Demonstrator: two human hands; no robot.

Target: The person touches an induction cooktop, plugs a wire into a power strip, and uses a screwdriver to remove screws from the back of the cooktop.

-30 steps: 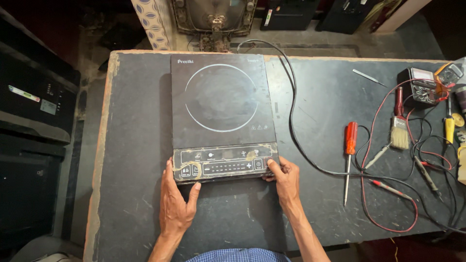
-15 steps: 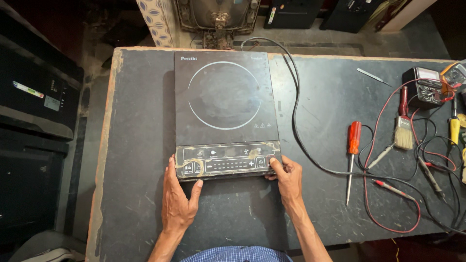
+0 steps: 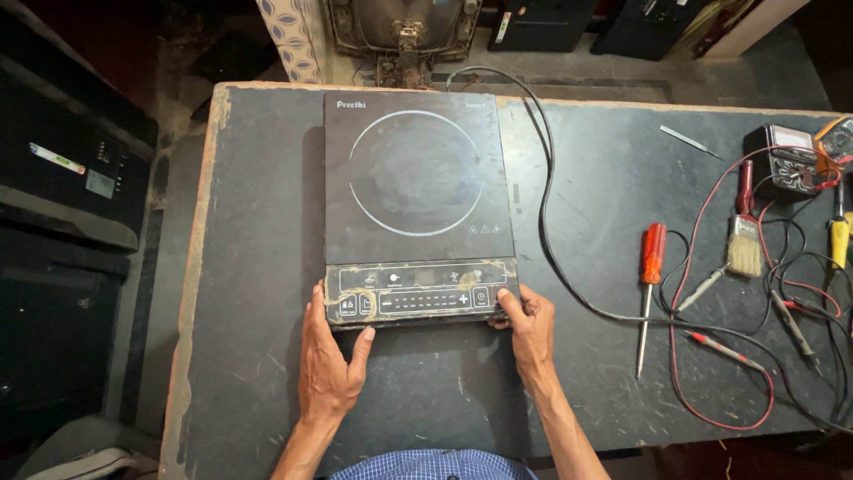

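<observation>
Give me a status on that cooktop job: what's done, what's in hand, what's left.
Done: the induction cooktop lies flat on the dark table, glass up, and tools are laid out to its right, a red screwdriver, a brush and a multimeter. In hand: the left hand and right hand grip its near corners. Left: the casing looks closed, the tools untouched.

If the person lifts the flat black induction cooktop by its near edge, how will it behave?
The flat black induction cooktop will probably stay stiff, being one rigid slab. Its glossy glass top looks breakable. The left hand and right hand grip only the near corners, so the far end may sag, and the black power cord may drag.
</observation>
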